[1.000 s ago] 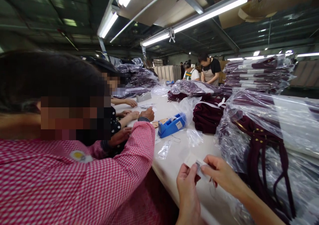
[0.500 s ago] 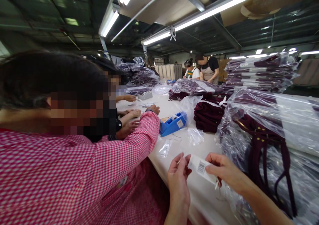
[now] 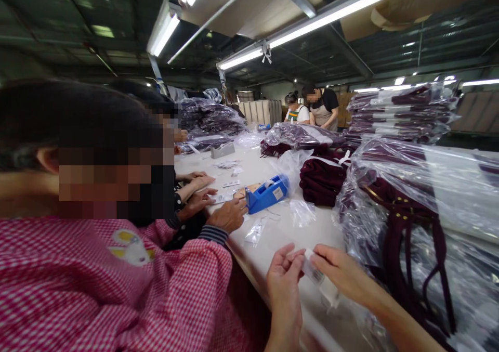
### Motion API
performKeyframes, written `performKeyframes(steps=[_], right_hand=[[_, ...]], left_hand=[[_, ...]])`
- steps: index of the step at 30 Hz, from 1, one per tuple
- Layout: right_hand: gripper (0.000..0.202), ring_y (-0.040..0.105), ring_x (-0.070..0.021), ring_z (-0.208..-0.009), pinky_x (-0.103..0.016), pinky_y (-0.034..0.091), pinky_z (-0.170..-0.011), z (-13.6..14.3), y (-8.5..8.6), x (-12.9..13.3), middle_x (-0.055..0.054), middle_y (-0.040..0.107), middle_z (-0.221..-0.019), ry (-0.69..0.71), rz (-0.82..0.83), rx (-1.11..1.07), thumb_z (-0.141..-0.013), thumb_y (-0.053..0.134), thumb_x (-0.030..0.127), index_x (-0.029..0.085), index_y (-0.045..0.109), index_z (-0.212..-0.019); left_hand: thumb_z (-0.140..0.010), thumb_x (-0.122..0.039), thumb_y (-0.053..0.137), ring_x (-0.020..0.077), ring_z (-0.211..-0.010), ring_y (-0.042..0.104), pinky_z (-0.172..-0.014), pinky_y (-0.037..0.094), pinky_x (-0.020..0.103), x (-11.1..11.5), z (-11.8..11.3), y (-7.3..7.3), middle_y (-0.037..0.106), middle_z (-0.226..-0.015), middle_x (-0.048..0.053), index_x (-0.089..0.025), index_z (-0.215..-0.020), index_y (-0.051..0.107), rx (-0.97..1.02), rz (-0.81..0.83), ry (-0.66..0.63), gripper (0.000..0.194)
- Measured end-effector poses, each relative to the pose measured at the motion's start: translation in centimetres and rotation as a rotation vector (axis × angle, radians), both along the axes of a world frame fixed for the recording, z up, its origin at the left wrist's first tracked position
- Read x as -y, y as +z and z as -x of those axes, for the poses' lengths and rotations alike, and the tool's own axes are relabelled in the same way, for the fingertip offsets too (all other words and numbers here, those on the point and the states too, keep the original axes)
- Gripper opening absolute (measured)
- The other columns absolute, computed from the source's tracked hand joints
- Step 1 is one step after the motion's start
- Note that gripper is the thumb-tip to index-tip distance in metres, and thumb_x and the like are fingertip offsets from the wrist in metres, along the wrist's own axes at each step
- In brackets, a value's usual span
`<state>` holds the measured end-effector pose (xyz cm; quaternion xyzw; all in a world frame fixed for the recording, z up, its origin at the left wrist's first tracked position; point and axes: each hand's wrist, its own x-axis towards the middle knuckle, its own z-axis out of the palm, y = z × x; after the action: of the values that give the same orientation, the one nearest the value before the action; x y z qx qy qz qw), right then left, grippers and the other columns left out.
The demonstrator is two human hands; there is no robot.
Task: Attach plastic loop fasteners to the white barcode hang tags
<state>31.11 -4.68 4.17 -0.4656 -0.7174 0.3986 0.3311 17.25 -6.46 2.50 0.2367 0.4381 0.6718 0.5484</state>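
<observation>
Low in the picture, my left hand has its fingers pinched at the left end of a white tag packet. From the other side my right hand grips the same packet near its upper end, thumb and fingers together. The packet is blurred and hangs down to the right between the hands, over the white table. A blue tape dispenser stands beyond my hands, with a small clear bag and another clear plastic bag near it.
At the left a person in a pink checked garment reaches over the table edge. Dark red garments and plastic-wrapped ones lie at the right, with a stack behind. A grey dispenser stands farther off.
The neighbour's arm has drawn back towards the table edge, beside the blue dispenser. My right hand has moved left, closer to my left hand, and the packet has tilted more downward.
</observation>
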Motion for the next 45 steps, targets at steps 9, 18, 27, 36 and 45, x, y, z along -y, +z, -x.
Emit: performKeyframes(steps=[9, 18, 27, 36, 45], right_hand=[[0.028, 0.040, -0.0114, -0.058, -0.023, 0.029, -0.053, -1.5, 0.2, -0.8, 0.005, 0.044, -0.058, 0.017, -0.029, 0.056, -0.088, 0.048, 0.034, 0.018, 0.051, -0.064], [0.028, 0.037, -0.0095, -0.056, -0.020, 0.028, -0.049, -1.3, -0.2, -0.5, 0.005, 0.043, -0.058, 0.163, 0.115, 0.024, -0.086, 0.050, 0.033, 0.016, 0.053, -0.064], [0.028, 0.039, -0.0098, -0.056, -0.021, 0.029, -0.049, -1.1, -0.3, -0.4, 0.004, 0.046, -0.058, 0.121, 0.141, 0.021, -0.086, 0.050, 0.033, 0.016, 0.056, -0.065], [0.026, 0.042, -0.0106, -0.057, -0.022, 0.032, -0.052, -0.4, -0.4, -0.8, 0.005, 0.046, -0.058, -0.024, 0.052, -0.073, -0.085, 0.052, 0.032, 0.017, 0.054, -0.064], [0.020, 0.044, -0.0112, -0.053, -0.022, 0.031, -0.051, -0.5, 0.3, -0.1, 0.007, 0.050, -0.056, -0.075, -0.043, -0.010, -0.085, 0.052, 0.027, 0.020, 0.060, -0.103]], left_hand=[[-0.062, -0.025, 0.079, 0.0204, -0.078, 0.070, -0.064, 0.052, 0.027, 0.4, 0.4, 0.9, 0.075, -0.088, 0.012, -0.013, -0.089, 0.064, -0.027, 0.067, -0.051, 0.033], [-0.063, -0.022, 0.073, 0.0119, -0.057, 0.062, -0.056, 0.046, 0.021, 0.9, 1.1, 1.0, 0.073, -0.071, 0.004, -0.014, -0.083, 0.065, -0.211, 0.053, -0.260, 0.022], [-0.072, -0.019, 0.059, 0.0142, -0.061, 0.063, -0.059, 0.048, 0.023, 1.0, 1.6, 0.8, 0.073, -0.073, 0.005, -0.014, -0.098, 0.063, -0.361, 0.008, -0.306, 0.027], [-0.069, -0.023, 0.063, 0.0173, -0.068, 0.064, -0.069, 0.054, 0.032, 0.8, 1.5, 0.9, 0.072, -0.079, 0.007, -0.013, -0.105, 0.065, -0.289, 0.039, -0.279, 0.038], [-0.074, -0.033, 0.064, 0.0145, -0.065, 0.062, -0.067, 0.054, 0.029, 0.3, 1.7, 1.5, 0.066, -0.072, 0.003, -0.016, -0.086, 0.065, -0.331, 0.013, -0.325, 0.021]])
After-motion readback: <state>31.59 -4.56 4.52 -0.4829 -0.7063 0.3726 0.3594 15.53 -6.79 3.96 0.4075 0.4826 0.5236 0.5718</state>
